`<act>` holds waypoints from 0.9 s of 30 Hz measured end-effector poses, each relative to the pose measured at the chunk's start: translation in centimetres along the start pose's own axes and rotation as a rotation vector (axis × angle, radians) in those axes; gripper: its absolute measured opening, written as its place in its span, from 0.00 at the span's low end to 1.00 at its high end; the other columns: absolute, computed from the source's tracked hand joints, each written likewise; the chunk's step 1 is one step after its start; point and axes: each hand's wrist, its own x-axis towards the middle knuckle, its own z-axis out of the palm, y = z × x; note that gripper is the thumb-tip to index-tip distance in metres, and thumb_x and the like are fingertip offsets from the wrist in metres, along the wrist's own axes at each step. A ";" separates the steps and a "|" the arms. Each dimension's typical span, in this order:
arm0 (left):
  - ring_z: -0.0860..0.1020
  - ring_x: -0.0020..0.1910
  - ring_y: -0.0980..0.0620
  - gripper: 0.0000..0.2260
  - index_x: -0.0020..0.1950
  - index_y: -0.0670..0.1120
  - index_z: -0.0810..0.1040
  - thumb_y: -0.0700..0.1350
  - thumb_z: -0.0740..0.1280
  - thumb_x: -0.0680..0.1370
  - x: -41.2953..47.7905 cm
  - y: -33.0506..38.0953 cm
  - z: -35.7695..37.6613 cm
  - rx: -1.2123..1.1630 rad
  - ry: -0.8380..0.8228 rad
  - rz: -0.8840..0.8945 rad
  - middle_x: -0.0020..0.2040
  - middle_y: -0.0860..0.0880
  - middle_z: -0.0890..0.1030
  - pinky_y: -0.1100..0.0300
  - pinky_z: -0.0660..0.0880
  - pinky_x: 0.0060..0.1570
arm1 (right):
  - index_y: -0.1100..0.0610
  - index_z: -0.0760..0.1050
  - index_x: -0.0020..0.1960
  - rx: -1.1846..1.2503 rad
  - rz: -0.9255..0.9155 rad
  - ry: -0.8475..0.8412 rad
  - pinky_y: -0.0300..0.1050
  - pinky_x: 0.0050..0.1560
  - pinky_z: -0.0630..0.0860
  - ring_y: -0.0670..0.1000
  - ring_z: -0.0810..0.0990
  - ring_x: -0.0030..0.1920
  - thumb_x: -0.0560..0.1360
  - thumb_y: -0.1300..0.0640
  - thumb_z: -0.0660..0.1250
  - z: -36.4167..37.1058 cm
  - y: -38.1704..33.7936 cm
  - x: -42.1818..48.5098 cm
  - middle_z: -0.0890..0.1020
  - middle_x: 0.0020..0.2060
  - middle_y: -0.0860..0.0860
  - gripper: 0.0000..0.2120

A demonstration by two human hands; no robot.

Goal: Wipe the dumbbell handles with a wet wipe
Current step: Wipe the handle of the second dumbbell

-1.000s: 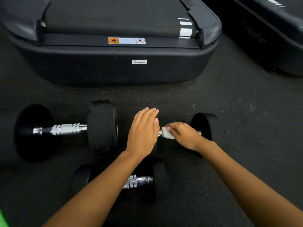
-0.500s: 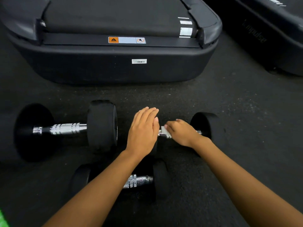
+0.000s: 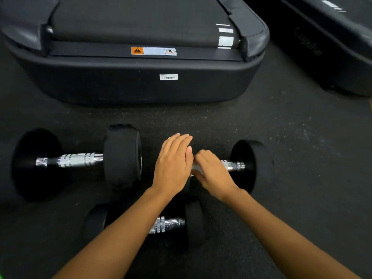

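Note:
Three black dumbbells with chrome handles lie on the dark rubber floor. The right dumbbell (image 3: 247,164) is under both hands. My left hand (image 3: 173,166) rests flat, fingers together, on its left weight, which it hides. My right hand (image 3: 211,172) is closed around the left end of its handle (image 3: 231,165), pressing a white wet wipe (image 3: 196,168) against the chrome; only a sliver of wipe shows. The large left dumbbell (image 3: 80,160) lies untouched. The near dumbbell (image 3: 171,224) sits partly under my left forearm.
A black treadmill base (image 3: 141,81) with a warning sticker and barcode label stands close behind the dumbbells. A second dark machine (image 3: 332,47) fills the upper right. Bare rubber floor (image 3: 302,158) stretches to the right.
My right hand has slid left along the handle toward my left hand, uncovering chrome on the right and hiding most of the wipe. The left hand has not moved.

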 end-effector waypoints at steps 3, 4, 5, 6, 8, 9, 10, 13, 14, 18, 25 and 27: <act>0.69 0.67 0.48 0.22 0.64 0.41 0.74 0.49 0.49 0.80 0.1 -0.1 -0.1 0.002 0.000 -0.005 0.63 0.46 0.76 0.53 0.63 0.68 | 0.61 0.71 0.46 -0.084 -0.067 0.027 0.42 0.46 0.65 0.52 0.69 0.41 0.71 0.63 0.69 0.6 -0.1 -0.2 0.74 0.42 0.54 0.07; 0.69 0.67 0.48 0.22 0.64 0.41 0.74 0.49 0.49 0.80 0.1 -0.1 -0.2 0.005 -0.003 -0.003 0.63 0.45 0.76 0.53 0.63 0.68 | 0.61 0.72 0.46 -0.105 -0.095 0.027 0.42 0.50 0.66 0.53 0.70 0.42 0.71 0.63 0.69 0.6 0.2 -0.4 0.75 0.43 0.55 0.07; 0.69 0.67 0.48 0.22 0.65 0.41 0.74 0.49 0.49 0.80 0.1 -0.1 -0.2 0.008 -0.007 -0.001 0.63 0.45 0.76 0.53 0.63 0.68 | 0.62 0.72 0.47 -0.121 -0.120 0.034 0.43 0.55 0.65 0.53 0.71 0.43 0.72 0.63 0.69 0.4 0.6 -0.7 0.76 0.44 0.55 0.07; 0.69 0.67 0.48 0.22 0.65 0.41 0.74 0.49 0.49 0.80 0.1 -0.2 -0.2 0.009 -0.012 0.002 0.63 0.46 0.76 0.53 0.63 0.68 | 0.62 0.72 0.48 -0.134 -0.133 0.043 0.44 0.59 0.65 0.54 0.72 0.43 0.72 0.64 0.69 0.2 1.0 -1.0 0.76 0.45 0.55 0.07; 0.69 0.67 0.48 0.22 0.65 0.42 0.74 0.49 0.49 0.80 0.1 -0.2 -0.2 0.007 -0.016 0.003 0.63 0.46 0.76 0.53 0.63 0.68 | 0.61 0.71 0.49 -0.152 -0.120 0.074 0.45 0.66 0.62 0.55 0.74 0.45 0.71 0.64 0.70 -0.3 1.8 -1.9 0.77 0.46 0.55 0.10; 0.69 0.67 0.48 0.22 0.65 0.42 0.74 0.49 0.49 0.80 0.0 -0.2 -0.2 0.006 -0.015 0.003 0.63 0.46 0.76 0.53 0.63 0.68 | 0.61 0.71 0.50 -0.154 -0.098 0.087 0.44 0.68 0.59 0.54 0.75 0.46 0.71 0.64 0.70 -0.5 2.2 -2.3 0.78 0.47 0.55 0.11; 0.69 0.67 0.48 0.22 0.65 0.42 0.74 0.49 0.49 0.80 0.0 -0.1 -0.2 0.005 -0.014 0.003 0.63 0.46 0.76 0.53 0.63 0.68 | 0.60 0.71 0.51 -0.153 -0.071 0.095 0.43 0.70 0.57 0.53 0.75 0.48 0.70 0.63 0.71 -0.7 2.5 -2.7 0.78 0.47 0.55 0.13; 0.69 0.67 0.49 0.22 0.65 0.42 0.73 0.49 0.49 0.80 0.1 0.0 0.0 -0.006 -0.015 0.001 0.63 0.46 0.76 0.52 0.63 0.68 | 0.60 0.72 0.54 -0.122 -0.003 0.102 0.42 0.72 0.54 0.50 0.75 0.53 0.72 0.60 0.68 -0.6 2.6 -3.4 0.78 0.50 0.54 0.12; 0.69 0.67 0.48 0.22 0.65 0.42 0.73 0.49 0.49 0.79 0.1 -0.1 0.0 -0.007 -0.013 0.001 0.63 0.46 0.76 0.52 0.64 0.68 | 0.60 0.72 0.55 -0.108 0.012 0.101 0.42 0.72 0.54 0.50 0.75 0.53 0.74 0.59 0.65 -0.4 2.4 -3.4 0.78 0.51 0.54 0.11; 0.69 0.67 0.48 0.22 0.65 0.41 0.74 0.49 0.48 0.79 0.3 -0.1 0.0 -0.012 -0.010 -0.010 0.63 0.45 0.76 0.51 0.65 0.68 | 0.61 0.73 0.59 -0.098 0.016 0.119 0.45 0.72 0.57 0.52 0.77 0.55 0.77 0.56 0.59 0.4 1.8 -2.9 0.79 0.54 0.55 0.14; 0.71 0.66 0.47 0.21 0.64 0.40 0.75 0.48 0.50 0.80 0.0 -0.2 -0.1 -0.008 0.006 0.012 0.62 0.45 0.77 0.50 0.66 0.66 | 0.59 0.76 0.52 -0.115 0.135 -0.138 0.49 0.72 0.58 0.53 0.78 0.51 0.81 0.56 0.53 -0.3 0.3 1.0 0.81 0.47 0.54 0.14; 0.71 0.66 0.47 0.21 0.64 0.40 0.75 0.48 0.50 0.80 0.1 -0.2 0.0 -0.016 0.008 0.014 0.62 0.45 0.77 0.50 0.66 0.66 | 0.60 0.74 0.47 -0.164 0.194 -0.242 0.49 0.70 0.58 0.55 0.78 0.50 0.82 0.55 0.51 -0.7 0.4 2.4 0.81 0.46 0.56 0.15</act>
